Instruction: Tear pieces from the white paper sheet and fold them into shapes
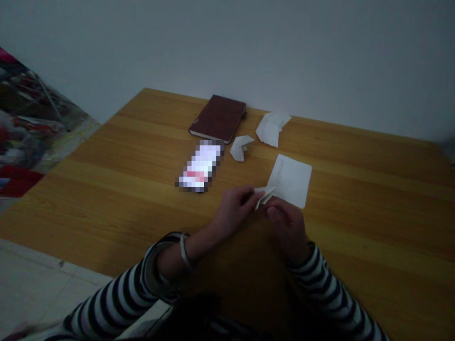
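The folded paper piece (pixel 263 195) sits pinched between both hands just above the table (pixel 106 189), near the middle of its near half; the left hand (pixel 234 210) has its fingers curled closed on the piece's left end, thumb on top, and the right hand (pixel 286 222) grips the right end, fingers bent round it with the thumb pressing along the near side; a metal bangle (pixel 185 251) rides on the left wrist, and both forearms wear striped sleeves. Just beyond the hands, touching or nearly touching the piece, lies a flat white sheet (pixel 291 180); farther toward the far edge lie a small folded paper shape (pixel 241 148) and a loose stack of folded papers (pixel 272 127), well apart from the hands; a dark red notebook (pixel 218 118) rests close to the far edge, and a phone (pixel 201 166) with a lit screen lies just nearer than it.

Judging from this, the chief risk is a crooked or torn crease; the light is dim, the piece is small, and the fingers hide most of it, so the edges could slip out of line unnoticed; a hard pull between the two grips might rip the thin paper; the right wrist could also drag the flat white sheet askew.
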`<action>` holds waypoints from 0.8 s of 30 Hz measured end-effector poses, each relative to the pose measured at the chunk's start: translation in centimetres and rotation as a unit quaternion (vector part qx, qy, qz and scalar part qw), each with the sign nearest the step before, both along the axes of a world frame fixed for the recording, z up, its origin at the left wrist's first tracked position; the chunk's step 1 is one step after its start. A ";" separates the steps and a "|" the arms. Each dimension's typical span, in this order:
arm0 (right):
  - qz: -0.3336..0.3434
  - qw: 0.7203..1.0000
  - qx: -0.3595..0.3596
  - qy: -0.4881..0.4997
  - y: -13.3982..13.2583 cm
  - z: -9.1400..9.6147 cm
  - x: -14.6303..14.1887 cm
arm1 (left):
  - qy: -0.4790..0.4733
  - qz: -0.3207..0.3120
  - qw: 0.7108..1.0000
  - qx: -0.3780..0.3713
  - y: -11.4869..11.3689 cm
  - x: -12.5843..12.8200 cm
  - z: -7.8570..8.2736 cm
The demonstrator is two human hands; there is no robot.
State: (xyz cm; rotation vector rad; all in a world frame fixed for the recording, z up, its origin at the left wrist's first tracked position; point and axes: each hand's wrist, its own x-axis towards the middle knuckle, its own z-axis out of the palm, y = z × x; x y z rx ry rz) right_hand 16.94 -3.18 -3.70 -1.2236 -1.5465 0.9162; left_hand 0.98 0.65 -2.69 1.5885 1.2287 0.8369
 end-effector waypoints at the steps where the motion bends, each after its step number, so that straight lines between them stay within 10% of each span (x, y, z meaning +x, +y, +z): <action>1: -0.012 1.000 -0.013 0.010 0.0 0.1 0.0 | 0.036 -0.005 0.999 0.031 -0.1 0.0 0.1; 11: -0.072 0.977 -0.135 0.146 0.5 -0.5 0.0 | 0.090 -0.052 0.965 0.242 -1.3 -0.2 0.1; 20: -0.008 0.995 -0.071 0.065 0.9 -0.4 1.2 | 0.002 -0.012 0.996 0.090 -1.0 0.2 0.1; 24: -0.101 0.981 -0.096 0.138 0.7 -0.7 0.7 | 0.044 -0.028 0.985 0.166 -1.3 0.0 0.1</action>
